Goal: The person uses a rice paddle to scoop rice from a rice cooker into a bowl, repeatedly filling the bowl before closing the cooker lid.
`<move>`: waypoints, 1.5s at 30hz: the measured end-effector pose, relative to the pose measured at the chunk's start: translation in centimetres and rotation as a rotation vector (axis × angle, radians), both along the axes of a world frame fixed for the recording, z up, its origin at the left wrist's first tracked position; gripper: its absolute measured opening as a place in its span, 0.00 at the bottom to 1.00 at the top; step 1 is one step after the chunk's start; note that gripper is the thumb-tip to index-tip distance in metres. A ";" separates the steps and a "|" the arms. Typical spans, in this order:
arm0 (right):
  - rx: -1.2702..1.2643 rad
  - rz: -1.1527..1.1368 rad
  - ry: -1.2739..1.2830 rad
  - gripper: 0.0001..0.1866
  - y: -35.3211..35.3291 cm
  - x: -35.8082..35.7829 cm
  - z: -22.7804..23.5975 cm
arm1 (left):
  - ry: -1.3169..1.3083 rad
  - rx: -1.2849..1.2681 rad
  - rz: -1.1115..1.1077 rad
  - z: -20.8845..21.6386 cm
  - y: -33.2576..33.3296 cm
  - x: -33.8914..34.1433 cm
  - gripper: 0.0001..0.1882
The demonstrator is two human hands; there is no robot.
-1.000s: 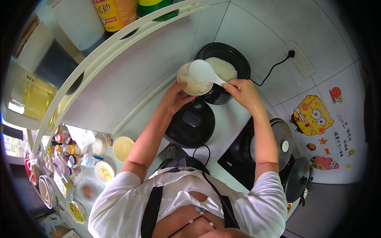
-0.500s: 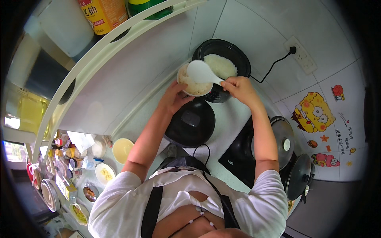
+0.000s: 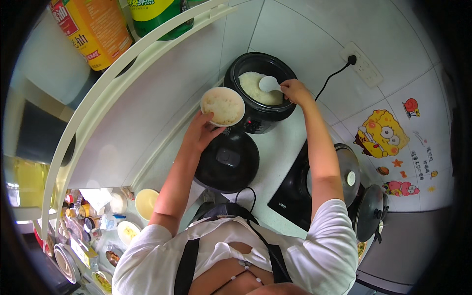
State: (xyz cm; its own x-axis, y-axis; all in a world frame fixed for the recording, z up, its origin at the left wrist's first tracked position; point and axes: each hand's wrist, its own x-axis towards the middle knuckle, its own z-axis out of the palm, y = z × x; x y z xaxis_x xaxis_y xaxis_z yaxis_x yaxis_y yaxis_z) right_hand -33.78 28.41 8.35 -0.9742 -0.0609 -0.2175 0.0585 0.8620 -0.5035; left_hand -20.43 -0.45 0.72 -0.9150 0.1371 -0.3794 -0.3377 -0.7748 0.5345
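My left hand [image 3: 200, 130] grips a white bowl [image 3: 239, 118] from its near left side, the thumb over the rim. White rice [image 3: 221, 105] lies inside the bowl. The bowl is held up just left of a black rice cooker [image 3: 260, 117], whose lid is off. In my right hand [image 3: 295, 92] is a white rice paddle [image 3: 269, 84], its head lowered to the cooked rice [image 3: 251, 83] in the cooker. A round black lid [image 3: 227, 169] lies on the counter below my left hand.
A black cooktop [image 3: 287, 199] with lidded pans [image 3: 349, 177] is at the right. Upper left runs a white shelf rail [image 3: 105, 71] with bottles behind it. Bowls, including a yellowish one [image 3: 146, 204], and jars crowd the lower left. A cord runs to a wall socket [image 3: 363, 66].
The paddle has moved from over the bowl to the rice in the cooker with my right hand. My left hand has shifted slightly left with the bowl, now uncovered.
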 end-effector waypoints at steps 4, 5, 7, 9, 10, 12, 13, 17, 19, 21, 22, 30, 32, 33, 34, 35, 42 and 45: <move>0.249 -0.038 0.019 0.13 -0.8 -4.0 -3.2 | -0.008 -0.018 -0.023 -0.5 0.0 -0.3 0.28; 0.184 -0.056 -0.026 0.12 -0.7 -4.6 -3.1 | 0.010 -0.012 -0.026 -0.5 -0.1 -0.4 0.28; 0.046 -0.086 -0.127 0.12 -1.6 -4.6 -1.6 | 0.036 -0.006 -0.026 -0.5 -0.5 -0.3 0.28; -0.038 -0.130 -0.208 0.11 -1.4 -5.9 -3.0 | 0.021 -0.011 -0.006 -0.3 -0.6 -0.3 0.28; -0.078 -0.155 -0.243 0.11 -1.1 -6.5 -3.6 | 0.019 -0.011 0.001 -0.1 -0.6 -0.4 0.29; -0.053 -0.137 -0.250 0.09 -1.4 -7.3 -4.9 | 0.034 -0.013 -0.015 0.1 -0.6 -0.3 0.29; -0.040 -0.125 -0.256 0.09 -1.8 -7.5 -5.4 | 0.040 -0.013 -0.020 0.0 -0.6 -0.2 0.30; -0.013 -0.113 -0.242 0.08 -3.8 -7.9 -7.6 | 0.054 0.001 -0.014 -0.7 -0.7 -0.4 0.30; -0.067 -0.165 -0.287 0.08 -4.2 -7.7 -7.6 | 0.050 0.001 -0.012 -0.7 -0.8 -0.6 0.30; -0.160 -0.226 -0.337 0.08 -4.6 -7.4 -7.1 | 0.039 0.019 -0.020 -0.8 -0.8 -0.8 0.28; -0.225 -0.259 -0.363 0.08 -4.8 -7.1 -6.7 | 0.035 0.026 -0.025 -0.7 -0.9 -0.8 0.27; -0.518 -0.225 -0.290 0.09 -4.7 -3.6 -4.2 | 0.047 0.013 -0.011 1.2 -0.5 0.3 0.27; -0.555 -0.168 -0.259 0.09 -3.8 -2.3 -4.0 | 0.044 0.027 -0.017 1.1 -0.7 0.2 0.27; -0.564 -0.170 -0.237 0.10 -3.2 -1.4 -3.8 | 0.043 0.038 -0.033 0.5 -0.8 -0.2 0.28; -0.570 -0.170 -0.216 0.11 -2.6 -0.4 -3.5 | 0.041 0.052 -0.046 0.4 -0.9 -0.2 0.28; -0.577 -0.171 -0.195 0.12 -2.0 0.7 -3.2 | 0.034 0.042 -0.042 0.4 -0.9 -0.2 0.28; -0.628 -0.161 -0.012 0.16 0.3 8.1 0.8 | 0.051 0.029 -0.039 1.6 0.4 0.6 0.27; -0.579 -0.080 0.073 0.16 -1.3 10.7 3.6 | 0.044 0.004 -0.067 1.5 0.7 0.6 0.27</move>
